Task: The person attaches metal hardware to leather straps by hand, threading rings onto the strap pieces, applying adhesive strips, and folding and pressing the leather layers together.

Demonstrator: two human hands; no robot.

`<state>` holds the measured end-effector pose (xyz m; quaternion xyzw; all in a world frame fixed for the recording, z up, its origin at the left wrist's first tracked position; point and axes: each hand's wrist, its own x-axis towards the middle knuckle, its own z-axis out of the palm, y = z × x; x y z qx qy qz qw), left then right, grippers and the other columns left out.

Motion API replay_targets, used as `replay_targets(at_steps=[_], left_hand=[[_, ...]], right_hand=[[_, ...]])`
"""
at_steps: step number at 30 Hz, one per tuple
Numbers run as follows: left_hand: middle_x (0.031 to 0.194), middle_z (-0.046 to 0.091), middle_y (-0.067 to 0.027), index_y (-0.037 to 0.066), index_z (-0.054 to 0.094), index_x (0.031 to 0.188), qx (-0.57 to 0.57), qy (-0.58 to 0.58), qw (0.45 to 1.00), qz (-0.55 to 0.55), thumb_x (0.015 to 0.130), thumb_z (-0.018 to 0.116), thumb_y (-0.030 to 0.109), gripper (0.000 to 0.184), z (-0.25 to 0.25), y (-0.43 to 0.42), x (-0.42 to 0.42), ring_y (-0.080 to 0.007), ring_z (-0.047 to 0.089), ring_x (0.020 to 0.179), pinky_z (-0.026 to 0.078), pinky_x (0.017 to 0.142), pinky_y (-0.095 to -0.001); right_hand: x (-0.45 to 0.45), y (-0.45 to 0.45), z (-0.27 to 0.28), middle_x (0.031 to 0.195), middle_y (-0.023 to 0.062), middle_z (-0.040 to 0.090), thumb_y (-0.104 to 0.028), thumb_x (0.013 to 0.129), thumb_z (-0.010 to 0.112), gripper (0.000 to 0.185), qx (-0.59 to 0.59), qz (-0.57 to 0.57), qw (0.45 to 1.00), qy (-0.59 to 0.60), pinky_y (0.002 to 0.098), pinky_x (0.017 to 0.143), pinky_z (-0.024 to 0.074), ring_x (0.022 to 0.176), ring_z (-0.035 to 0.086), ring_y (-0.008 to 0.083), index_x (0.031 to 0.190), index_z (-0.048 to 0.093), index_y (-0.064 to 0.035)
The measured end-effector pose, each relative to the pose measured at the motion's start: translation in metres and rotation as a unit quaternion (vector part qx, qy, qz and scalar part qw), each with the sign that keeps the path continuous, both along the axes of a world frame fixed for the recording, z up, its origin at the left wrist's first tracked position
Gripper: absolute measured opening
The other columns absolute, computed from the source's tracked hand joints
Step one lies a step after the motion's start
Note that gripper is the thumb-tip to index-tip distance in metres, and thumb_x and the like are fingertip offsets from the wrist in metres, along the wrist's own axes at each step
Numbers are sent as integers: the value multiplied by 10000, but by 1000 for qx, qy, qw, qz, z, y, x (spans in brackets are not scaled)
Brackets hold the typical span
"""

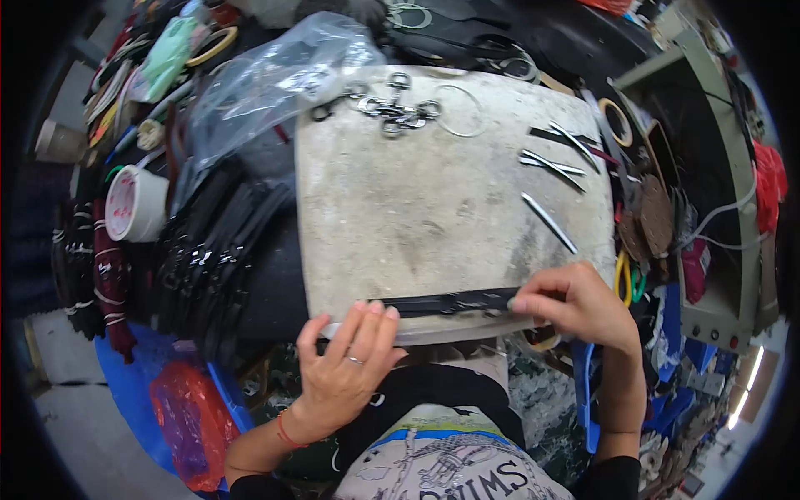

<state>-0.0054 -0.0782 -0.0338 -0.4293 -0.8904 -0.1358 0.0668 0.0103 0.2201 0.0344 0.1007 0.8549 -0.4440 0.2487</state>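
A black strap [450, 303] lies along the front edge of a worn pale board [400, 192]. My left hand [350, 358], with a ring and a red wrist string, rests its fingers on the strap's left end, fingers spread. At the strap's right end, my right hand [579, 304] pinches it between thumb and curled fingers. Metal clasps [396, 108] are heaped at the board's back left, beside a thin clear ring [460, 111]. Slim metal tools [550, 223] lie on the right side of the board.
Bundled black straps [221, 250] and a white tape roll [136, 204] are on the left. Clear plastic bags [275, 83] overlap the board's back left. A grey metal housing [717, 192], yellow-handled scissors [623, 277] and a tape ring [615, 122] stand on the right.
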Motion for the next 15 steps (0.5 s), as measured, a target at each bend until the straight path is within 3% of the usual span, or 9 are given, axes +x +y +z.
replay_targets(at_steps=[2, 4, 12, 15], left_hand=[[1254, 522, -101, 49, 567, 1280, -12, -4, 1000, 0, 785, 725, 349, 600, -1, 3, 2, -243, 476, 1191, 337, 989, -486], [1206, 517, -70, 109, 595, 1274, -34, 17, 999, 19, 820, 674, 413, 551, -2, 8, 4, -213, 475, 1167, 351, 981, -483], [1201, 454, -89, 154, 614, 1263, -72, 38, 996, 22, 796, 693, 439, 553, 0, 15, 7, -253, 425, 1161, 313, 1011, -508], [1197, 430, -118, 134, 581, 1298, -79, 24, 996, 15, 807, 707, 365, 557, 6, 18, 7, -299, 419, 1163, 299, 1018, -529]], right_hand=[[8, 14, 2, 577, -2, 594, -186, 848, 709, 198, -37, -103, 993, -45, 229, 450, 399, 476, 513, 55, 813, 696, 8], [17, 21, -8, 612, -4, 611, -173, 839, 717, 180, -72, -135, 988, -34, 221, 475, 407, 509, 516, 48, 829, 694, 6], [27, 23, -32, 639, 4, 625, -153, 827, 728, 156, -49, -125, 989, 65, 211, 529, 431, 580, 546, 43, 822, 688, -3], [28, 20, -31, 642, 10, 631, -139, 820, 728, 145, -16, -112, 987, 112, 213, 522, 432, 577, 554, 42, 814, 683, 0]])
